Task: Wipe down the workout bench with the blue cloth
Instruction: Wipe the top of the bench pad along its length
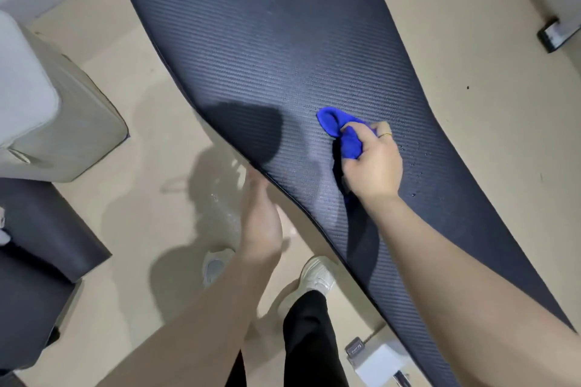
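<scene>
**While wiping: cloth on bench pad**

While my right hand (372, 163) clenches the bunched blue cloth (341, 134) against the dark ribbed bench (267, 41), droplets bead just beside it. My left hand (261, 217) rests at the pad's near edge; grip indeterminate.

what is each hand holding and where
The right hand grips the blue cloth bunched at its middle, pressed on the bench. The left hand rests at the bench's edge; whether it grips cannot be told.
</scene>
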`<action>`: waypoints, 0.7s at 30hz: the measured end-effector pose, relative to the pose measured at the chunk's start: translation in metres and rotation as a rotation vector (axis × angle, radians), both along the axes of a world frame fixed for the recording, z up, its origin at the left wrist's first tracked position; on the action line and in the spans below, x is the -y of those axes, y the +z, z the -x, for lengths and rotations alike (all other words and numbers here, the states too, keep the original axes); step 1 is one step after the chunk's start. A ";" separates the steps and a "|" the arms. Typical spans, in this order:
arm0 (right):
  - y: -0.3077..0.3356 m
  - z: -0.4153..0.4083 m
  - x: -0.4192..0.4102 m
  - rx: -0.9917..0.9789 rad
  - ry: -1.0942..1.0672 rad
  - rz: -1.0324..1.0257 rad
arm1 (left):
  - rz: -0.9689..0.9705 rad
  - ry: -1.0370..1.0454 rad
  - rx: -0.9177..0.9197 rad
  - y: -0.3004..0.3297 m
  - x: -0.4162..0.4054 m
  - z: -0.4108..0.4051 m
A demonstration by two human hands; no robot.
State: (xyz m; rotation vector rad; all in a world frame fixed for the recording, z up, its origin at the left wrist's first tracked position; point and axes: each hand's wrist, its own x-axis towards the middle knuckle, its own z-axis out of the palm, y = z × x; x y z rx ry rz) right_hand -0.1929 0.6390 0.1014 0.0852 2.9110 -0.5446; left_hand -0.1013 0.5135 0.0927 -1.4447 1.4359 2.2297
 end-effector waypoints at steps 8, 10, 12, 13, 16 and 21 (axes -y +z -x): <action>0.016 -0.061 0.009 0.226 0.573 0.093 | -0.002 0.010 0.045 0.016 0.004 0.002; 0.010 -0.037 0.004 0.172 0.481 0.074 | 0.002 -0.030 0.103 0.017 0.006 0.002; 0.002 -0.012 -0.004 0.042 0.186 0.030 | 0.059 -0.076 0.126 0.009 0.010 -0.001; 0.001 -0.009 -0.005 0.008 0.067 -0.003 | 0.084 -0.096 0.138 0.006 0.012 -0.003; 0.001 -0.040 -0.001 -0.008 0.145 -0.038 | 0.018 -0.057 0.241 0.005 0.009 -0.009; 0.017 -0.087 -0.011 0.058 0.640 0.001 | -0.145 0.035 0.366 0.010 -0.020 -0.012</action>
